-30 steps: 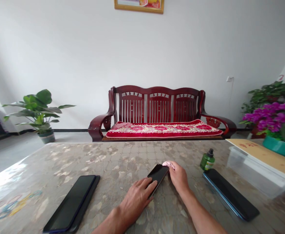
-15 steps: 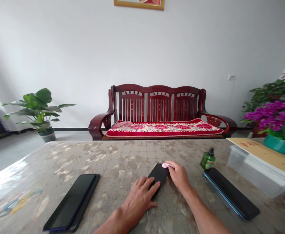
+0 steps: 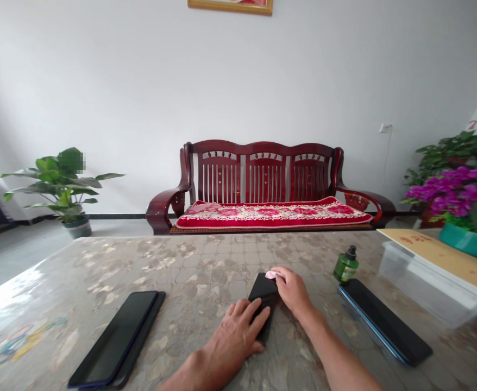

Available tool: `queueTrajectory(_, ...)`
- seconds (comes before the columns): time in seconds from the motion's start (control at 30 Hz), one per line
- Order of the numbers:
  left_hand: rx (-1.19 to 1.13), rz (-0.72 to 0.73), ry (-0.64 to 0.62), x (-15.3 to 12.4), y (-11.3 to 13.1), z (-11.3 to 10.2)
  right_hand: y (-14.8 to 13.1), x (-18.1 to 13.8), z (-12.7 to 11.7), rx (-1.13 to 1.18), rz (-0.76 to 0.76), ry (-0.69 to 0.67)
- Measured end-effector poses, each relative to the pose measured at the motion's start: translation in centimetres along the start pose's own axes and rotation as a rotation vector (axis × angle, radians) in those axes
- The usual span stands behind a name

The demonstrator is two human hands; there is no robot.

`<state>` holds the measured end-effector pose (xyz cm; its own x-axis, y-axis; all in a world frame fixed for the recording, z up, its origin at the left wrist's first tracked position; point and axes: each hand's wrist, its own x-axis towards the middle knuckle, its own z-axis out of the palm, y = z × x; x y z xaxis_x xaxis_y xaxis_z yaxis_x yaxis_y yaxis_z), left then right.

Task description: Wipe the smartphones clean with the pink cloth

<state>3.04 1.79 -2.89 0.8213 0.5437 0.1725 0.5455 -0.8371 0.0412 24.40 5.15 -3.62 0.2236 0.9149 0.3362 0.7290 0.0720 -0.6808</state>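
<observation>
Now the cloth [image 3: 271, 275] has slid toward nine o'clock, apparently wiping more phone [image 3: 264, 289].
Right hand [image 3: 293, 291] pinches it; left hand [image 3: 237, 330] (fingers spread) lies across the phone.

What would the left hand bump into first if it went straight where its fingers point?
Probably the right hand, at the far end of the phone that the left hand touches, though depth is unclear.

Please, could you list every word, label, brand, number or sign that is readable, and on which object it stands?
"2": apparently this number, a red mark above the right-hand plant.
Green bottle: label too small to read.
Tan board: red marks, too blurred to read.
Phone under the left hand: no text visible.
</observation>
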Motion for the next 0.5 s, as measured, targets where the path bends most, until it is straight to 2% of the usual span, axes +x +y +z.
queueTrajectory(0.27, -0.033, 0.154, 0.042, -0.7, 2.2, -0.3, -0.8, -0.3, 0.5, 0.042, -0.101, -0.040)
queueTrajectory(0.5, -0.021, 0.175, 0.044, -0.7, 2.7, -0.8, -0.4, -0.5, 0.6, 0.088, -0.132, -0.040)
